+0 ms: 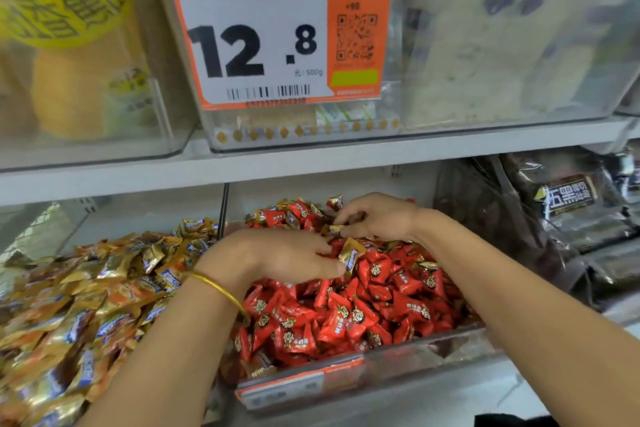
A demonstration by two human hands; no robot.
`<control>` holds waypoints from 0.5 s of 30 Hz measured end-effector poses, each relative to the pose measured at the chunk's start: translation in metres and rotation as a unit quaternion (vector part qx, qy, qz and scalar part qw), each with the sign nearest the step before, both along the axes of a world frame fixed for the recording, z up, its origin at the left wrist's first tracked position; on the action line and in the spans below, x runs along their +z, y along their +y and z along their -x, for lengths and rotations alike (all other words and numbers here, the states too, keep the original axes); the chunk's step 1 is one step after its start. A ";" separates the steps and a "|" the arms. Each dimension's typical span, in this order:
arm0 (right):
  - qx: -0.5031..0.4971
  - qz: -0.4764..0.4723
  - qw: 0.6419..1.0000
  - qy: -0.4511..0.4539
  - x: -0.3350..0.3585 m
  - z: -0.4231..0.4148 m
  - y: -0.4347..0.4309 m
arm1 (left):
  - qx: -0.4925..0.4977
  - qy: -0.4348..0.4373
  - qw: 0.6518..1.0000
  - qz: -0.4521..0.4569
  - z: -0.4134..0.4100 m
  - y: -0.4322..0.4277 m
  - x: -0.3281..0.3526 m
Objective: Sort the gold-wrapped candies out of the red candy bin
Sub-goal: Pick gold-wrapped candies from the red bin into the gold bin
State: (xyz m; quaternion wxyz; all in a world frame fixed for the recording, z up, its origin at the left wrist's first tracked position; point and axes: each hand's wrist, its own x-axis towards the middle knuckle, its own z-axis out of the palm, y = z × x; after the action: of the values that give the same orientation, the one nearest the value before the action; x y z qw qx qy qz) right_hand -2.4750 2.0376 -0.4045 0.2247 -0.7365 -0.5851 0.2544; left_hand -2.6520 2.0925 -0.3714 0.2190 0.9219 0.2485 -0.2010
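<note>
A clear bin on the lower shelf holds a heap of red-wrapped candies. My left hand, with a gold bangle on its wrist, lies over the heap and pinches a gold-wrapped candy between thumb and fingers. My right hand is at the back of the heap, fingers curled round another small gold-wrapped candy. More gold wrappers show among the red ones at the back.
The bin to the left is full of gold and orange wrapped candies. Dark packaged goods fill the right side. A shelf board hangs low overhead with clear boxes and an orange price tag.
</note>
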 end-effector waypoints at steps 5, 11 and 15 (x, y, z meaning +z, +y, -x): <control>-0.035 -0.019 0.998 0.045 0.002 0.003 -0.033 | 0.051 -0.173 0.982 -0.051 -0.002 0.009 -0.005; -0.183 -0.148 0.951 0.200 0.002 0.005 -0.056 | 0.047 -0.190 0.976 -0.098 -0.020 -0.008 -0.017; -0.226 -0.136 0.917 0.299 0.003 0.001 -0.066 | 0.040 -0.142 0.984 -0.097 -0.024 -0.010 -0.020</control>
State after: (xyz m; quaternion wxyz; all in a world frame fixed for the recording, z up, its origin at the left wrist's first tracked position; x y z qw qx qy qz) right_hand -2.4764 1.9716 -0.4015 0.5384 -0.7013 -0.3377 0.3230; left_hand -2.6284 2.0826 -0.3909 0.1693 0.9472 0.2702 -0.0343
